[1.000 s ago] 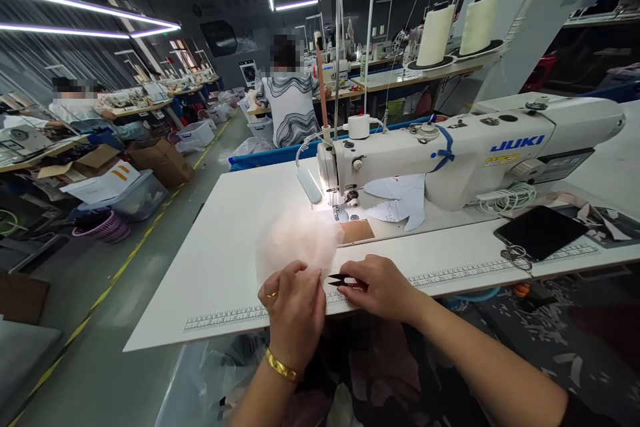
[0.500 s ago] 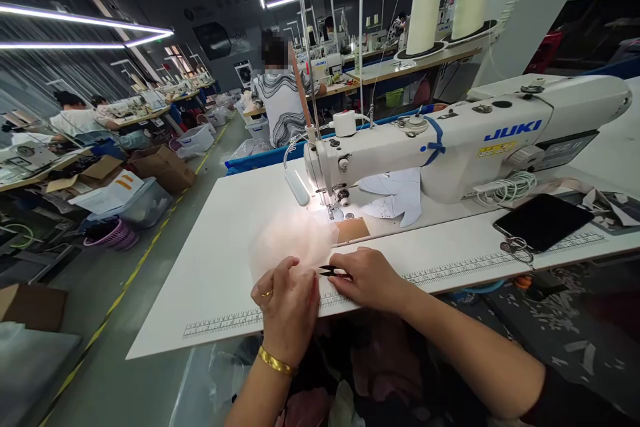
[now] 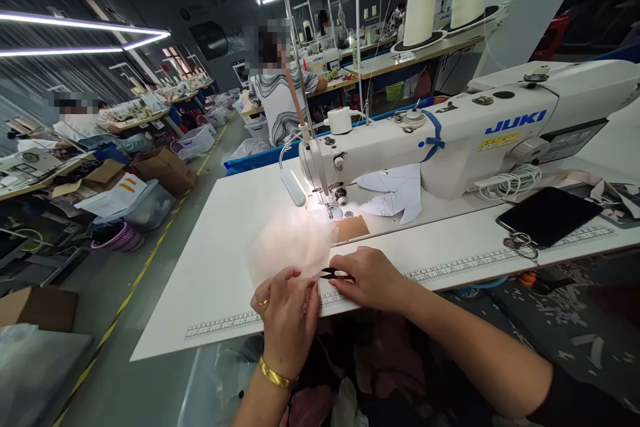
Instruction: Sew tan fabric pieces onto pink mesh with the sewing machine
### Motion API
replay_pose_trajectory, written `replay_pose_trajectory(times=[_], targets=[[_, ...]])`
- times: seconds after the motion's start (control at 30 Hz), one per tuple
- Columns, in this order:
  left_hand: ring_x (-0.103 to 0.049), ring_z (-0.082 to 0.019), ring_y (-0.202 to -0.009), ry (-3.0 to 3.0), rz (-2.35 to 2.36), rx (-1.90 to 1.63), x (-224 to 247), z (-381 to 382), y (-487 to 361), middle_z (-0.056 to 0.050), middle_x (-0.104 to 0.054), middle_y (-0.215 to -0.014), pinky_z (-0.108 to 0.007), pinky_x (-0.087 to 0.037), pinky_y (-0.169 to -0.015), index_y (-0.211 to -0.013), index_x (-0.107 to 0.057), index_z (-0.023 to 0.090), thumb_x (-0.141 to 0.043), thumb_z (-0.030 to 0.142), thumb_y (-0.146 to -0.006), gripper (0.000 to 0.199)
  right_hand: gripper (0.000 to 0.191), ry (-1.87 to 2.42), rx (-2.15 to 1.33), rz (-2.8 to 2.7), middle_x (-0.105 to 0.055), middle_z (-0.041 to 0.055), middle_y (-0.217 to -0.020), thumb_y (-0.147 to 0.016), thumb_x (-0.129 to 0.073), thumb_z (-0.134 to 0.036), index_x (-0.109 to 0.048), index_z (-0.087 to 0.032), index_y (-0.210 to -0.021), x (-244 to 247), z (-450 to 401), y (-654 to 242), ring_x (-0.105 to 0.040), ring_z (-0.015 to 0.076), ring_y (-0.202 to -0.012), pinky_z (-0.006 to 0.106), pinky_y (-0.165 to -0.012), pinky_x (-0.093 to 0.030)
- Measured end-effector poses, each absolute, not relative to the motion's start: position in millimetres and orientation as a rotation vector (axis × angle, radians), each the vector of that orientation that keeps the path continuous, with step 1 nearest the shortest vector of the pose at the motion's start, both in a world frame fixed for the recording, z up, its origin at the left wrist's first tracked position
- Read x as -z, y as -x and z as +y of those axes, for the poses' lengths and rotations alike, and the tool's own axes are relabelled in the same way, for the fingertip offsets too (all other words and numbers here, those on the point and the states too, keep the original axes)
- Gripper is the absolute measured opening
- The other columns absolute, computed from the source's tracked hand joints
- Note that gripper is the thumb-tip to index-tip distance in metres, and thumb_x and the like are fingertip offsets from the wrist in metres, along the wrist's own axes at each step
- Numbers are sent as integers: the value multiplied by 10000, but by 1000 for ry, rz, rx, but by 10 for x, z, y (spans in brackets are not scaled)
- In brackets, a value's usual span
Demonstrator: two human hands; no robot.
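Observation:
A bundle of sheer, pale pink fabric [image 3: 287, 247] lies on the white sewing table, in front of the lit needle area. My left hand [image 3: 286, 307] is closed on the near edge of this fabric, fingertips pinched together. Close to its right, my right hand [image 3: 367, 279] grips small black thread snips [image 3: 336, 273]. The snips point left, blades slightly apart, with their tips beside the left fingertips. Whether a thread lies between the blades is too fine to tell. Behind the fabric stands a white JUKI sewing machine [image 3: 390, 140].
White paper pattern pieces [image 3: 395, 193] lie under the machine arm. To the right are a black phone [image 3: 550, 217] and a key ring [image 3: 521, 245]. A printed ruler [image 3: 450, 268] runs along the table's front edge. Another person [image 3: 275, 97] sits farther back.
The view has shifted slightly. Both hands keep nearly the same place, and the snips stay beside the left fingertips. The left fingers have moved a little at the fabric's edge.

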State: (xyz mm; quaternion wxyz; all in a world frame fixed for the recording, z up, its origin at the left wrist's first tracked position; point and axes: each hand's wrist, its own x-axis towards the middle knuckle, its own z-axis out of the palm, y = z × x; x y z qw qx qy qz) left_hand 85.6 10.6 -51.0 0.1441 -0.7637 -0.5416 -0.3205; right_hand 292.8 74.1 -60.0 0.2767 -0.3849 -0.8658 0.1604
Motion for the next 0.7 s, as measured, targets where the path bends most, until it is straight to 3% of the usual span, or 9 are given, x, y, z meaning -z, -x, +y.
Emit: replay_pose_trajectory(times=[0.3, 0.7], targets=[[-630, -264, -1079, 2150, -1593, 986, 594, 12, -873, -73, -700, -1116, -453, -398, -963, -990, -711, 249, -665, 150, -952, 116, 170, 828, -339, -2451, -662, -36, -670, -926, -685, -273, -592, -205, -802, 579, 755, -2894, -555, 142, -616, 291, -647, -294], [-612, -249, -1008, 2113, -1531, 989, 550, -25, -841, -86, -677, -1098, -433, -359, -927, -1000, -729, 246, -662, 156, -960, 119, 151, 807, -303, -2471, -661, -33, -681, -929, -682, -278, -605, -207, -820, 572, 833, -2838, -541, 143, -616, 296, -651, -285]])
